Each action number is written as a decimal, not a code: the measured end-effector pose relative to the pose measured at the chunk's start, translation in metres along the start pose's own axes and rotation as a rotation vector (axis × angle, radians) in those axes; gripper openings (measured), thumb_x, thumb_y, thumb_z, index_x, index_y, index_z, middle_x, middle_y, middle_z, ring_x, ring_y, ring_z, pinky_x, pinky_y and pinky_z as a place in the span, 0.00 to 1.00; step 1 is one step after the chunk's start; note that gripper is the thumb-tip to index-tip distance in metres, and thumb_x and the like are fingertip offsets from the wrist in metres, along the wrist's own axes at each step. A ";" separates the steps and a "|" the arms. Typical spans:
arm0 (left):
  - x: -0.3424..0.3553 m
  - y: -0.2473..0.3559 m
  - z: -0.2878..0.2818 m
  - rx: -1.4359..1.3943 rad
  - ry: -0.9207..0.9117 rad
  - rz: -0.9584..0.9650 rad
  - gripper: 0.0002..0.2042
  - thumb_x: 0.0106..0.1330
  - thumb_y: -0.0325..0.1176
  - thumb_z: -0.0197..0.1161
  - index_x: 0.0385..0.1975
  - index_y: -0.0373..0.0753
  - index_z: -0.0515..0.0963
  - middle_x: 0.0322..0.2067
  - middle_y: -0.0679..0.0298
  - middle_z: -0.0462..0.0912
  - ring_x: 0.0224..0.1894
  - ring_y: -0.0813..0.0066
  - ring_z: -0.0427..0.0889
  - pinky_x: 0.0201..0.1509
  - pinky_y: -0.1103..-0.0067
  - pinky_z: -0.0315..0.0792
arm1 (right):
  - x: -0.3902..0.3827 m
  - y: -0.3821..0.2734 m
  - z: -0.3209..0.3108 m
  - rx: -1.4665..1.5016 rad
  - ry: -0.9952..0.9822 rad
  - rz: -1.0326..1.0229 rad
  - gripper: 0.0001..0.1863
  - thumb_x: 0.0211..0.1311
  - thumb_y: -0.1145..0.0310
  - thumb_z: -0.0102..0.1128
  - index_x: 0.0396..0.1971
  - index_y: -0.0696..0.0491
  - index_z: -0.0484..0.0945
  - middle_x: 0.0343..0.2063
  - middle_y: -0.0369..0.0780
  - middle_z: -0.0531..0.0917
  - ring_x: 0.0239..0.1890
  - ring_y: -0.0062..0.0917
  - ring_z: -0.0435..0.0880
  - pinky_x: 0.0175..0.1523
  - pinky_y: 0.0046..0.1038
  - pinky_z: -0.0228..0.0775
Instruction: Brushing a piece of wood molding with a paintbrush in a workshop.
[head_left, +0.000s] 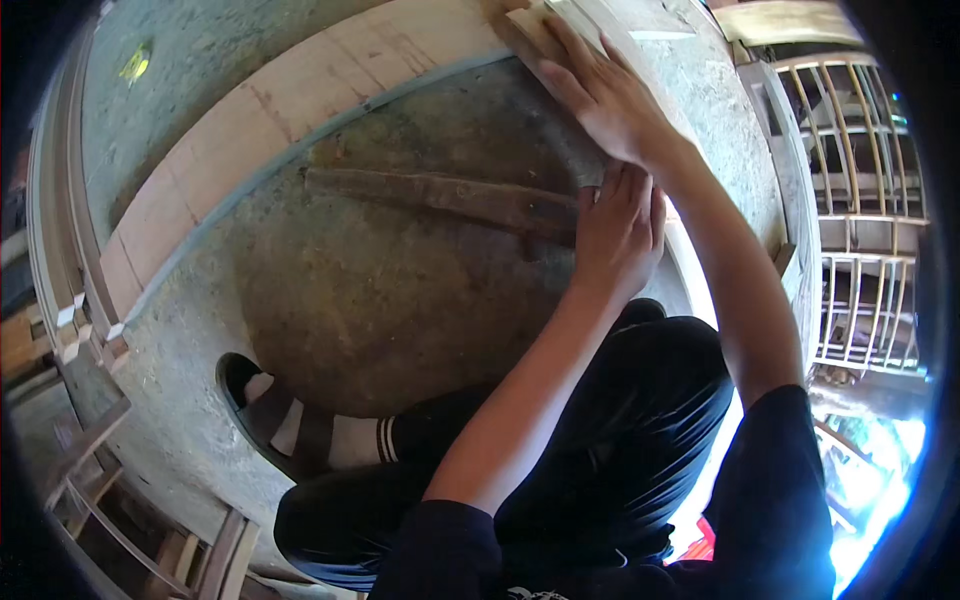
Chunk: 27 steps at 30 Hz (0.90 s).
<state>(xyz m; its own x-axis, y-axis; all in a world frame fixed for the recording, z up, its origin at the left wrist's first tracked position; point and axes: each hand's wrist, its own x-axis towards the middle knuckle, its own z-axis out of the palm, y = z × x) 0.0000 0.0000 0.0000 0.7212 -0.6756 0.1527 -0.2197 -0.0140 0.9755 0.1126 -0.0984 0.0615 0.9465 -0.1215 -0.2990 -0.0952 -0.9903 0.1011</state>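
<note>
My right hand [595, 105] reaches to the top of the view, its fingers together over a pale wooden piece [530, 25] at the end of a long light board [330, 75], which appears curved in this lens. My left hand [615, 225] is just below my right wrist, fingers bent against a pale wooden edge [672, 240] at the right; its fingertips are partly hidden. A dark, worn length of wood [420, 190] lies on the concrete floor [370, 300] beneath the board, running toward my left hand.
Stacked timber strips [80, 270] line the left, with wooden offcuts [210, 560] lower left. At the right stand slatted wooden frames [860, 220] beside a bright opening. My legs and sandalled foot [270, 410] are at the bottom. A small yellow item [135, 62] lies upper left.
</note>
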 end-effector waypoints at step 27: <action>-0.014 -0.073 -0.075 0.302 0.163 0.370 0.16 0.81 0.37 0.40 0.51 0.33 0.72 0.49 0.45 0.78 0.53 0.48 0.80 0.62 0.57 0.70 | 0.033 -0.014 0.086 -0.146 0.508 -0.165 0.27 0.83 0.49 0.28 0.72 0.42 0.63 0.77 0.43 0.58 0.77 0.43 0.59 0.84 0.44 0.37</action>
<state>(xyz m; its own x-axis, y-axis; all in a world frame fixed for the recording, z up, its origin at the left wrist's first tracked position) 0.0556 0.0657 -0.0612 0.6467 -0.5524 0.5260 -0.6432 -0.0242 0.7653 0.1184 -0.0941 -0.0316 0.9785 0.1177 0.1694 0.0763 -0.9696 0.2326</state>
